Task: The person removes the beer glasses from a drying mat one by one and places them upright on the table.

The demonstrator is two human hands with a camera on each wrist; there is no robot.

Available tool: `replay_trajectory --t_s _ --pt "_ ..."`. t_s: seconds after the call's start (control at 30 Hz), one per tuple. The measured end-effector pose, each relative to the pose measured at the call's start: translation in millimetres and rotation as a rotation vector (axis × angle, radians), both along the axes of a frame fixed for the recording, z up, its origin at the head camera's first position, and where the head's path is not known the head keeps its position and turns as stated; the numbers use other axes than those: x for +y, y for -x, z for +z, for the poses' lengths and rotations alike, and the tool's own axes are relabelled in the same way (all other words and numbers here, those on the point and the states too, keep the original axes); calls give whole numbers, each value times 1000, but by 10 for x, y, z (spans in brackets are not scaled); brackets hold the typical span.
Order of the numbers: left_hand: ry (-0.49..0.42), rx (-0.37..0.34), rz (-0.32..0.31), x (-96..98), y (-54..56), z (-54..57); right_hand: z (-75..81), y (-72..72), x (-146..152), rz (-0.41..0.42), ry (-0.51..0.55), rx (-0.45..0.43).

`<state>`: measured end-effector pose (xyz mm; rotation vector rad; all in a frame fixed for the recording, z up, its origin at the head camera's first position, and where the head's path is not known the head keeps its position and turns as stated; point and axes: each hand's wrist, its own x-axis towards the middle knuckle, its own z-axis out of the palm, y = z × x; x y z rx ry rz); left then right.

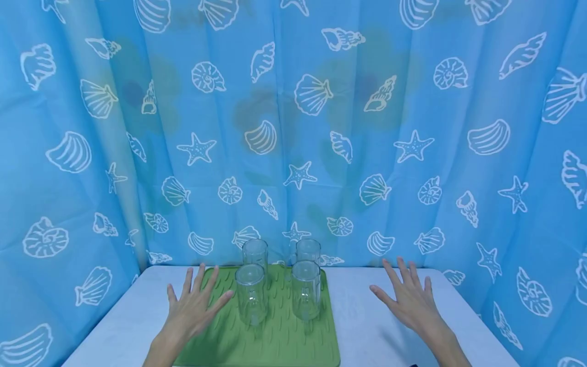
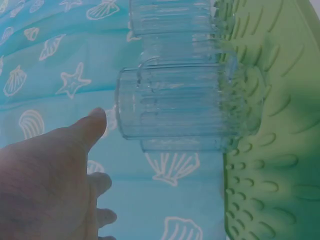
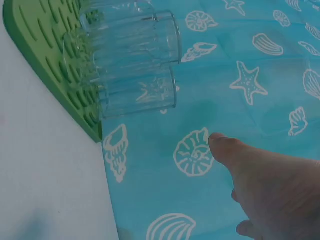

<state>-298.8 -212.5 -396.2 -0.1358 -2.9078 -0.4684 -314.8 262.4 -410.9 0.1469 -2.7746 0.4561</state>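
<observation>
Several clear glass mugs stand on a green ridged mat in two rows; the front left mug (image 1: 251, 298) and front right mug (image 1: 305, 293) are nearest me. Behind them are the back left mug (image 1: 255, 251) and back right mug (image 1: 308, 250). My left hand (image 1: 190, 311), fingers spread, is over the left side of the green mat (image 1: 275, 346), beside the front left mug and apart from it. My right hand (image 1: 412, 300), also spread and holding nothing, hovers above the white table right of the mat. Both wrist views show the mugs beyond each thumb.
The white table (image 1: 362, 316) carries the mat at its centre-left. A blue curtain (image 1: 293, 127) with white shell and starfish prints hangs behind the table and along both sides. A small dark object (image 1: 414, 365) shows at the bottom edge near my right forearm.
</observation>
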Motion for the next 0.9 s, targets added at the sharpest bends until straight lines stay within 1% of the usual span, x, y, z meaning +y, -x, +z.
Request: replay_trajectory --t_s 0.13,0.27,0.37,0.47,0.57,0.67,0.77,0.83,0.9 --pt "1 10 -4 -4 2 -17 15 11 -35 15 8 40" --pt "3 28 -13 -3 -1 -33 27 18 -83 38 13 120" --pt "12 31 -18 -4 4 -60 36 18 -131 55 49 166" --pt "30 8 -19 -10 30 -121 31 18 -186 69 99 192" --pt "31 -45 -20 -23 64 -210 2 15 -241 88 135 239" --pt "13 -95 -25 -44 108 -326 -29 6 -301 104 164 272" --pt "7 -138 -22 -66 143 -430 -65 6 -369 112 195 258" --pt "9 -166 -18 -74 160 -483 -93 11 -416 114 220 221" --pt "6 -189 -16 -72 159 -506 -121 15 -466 129 254 179"
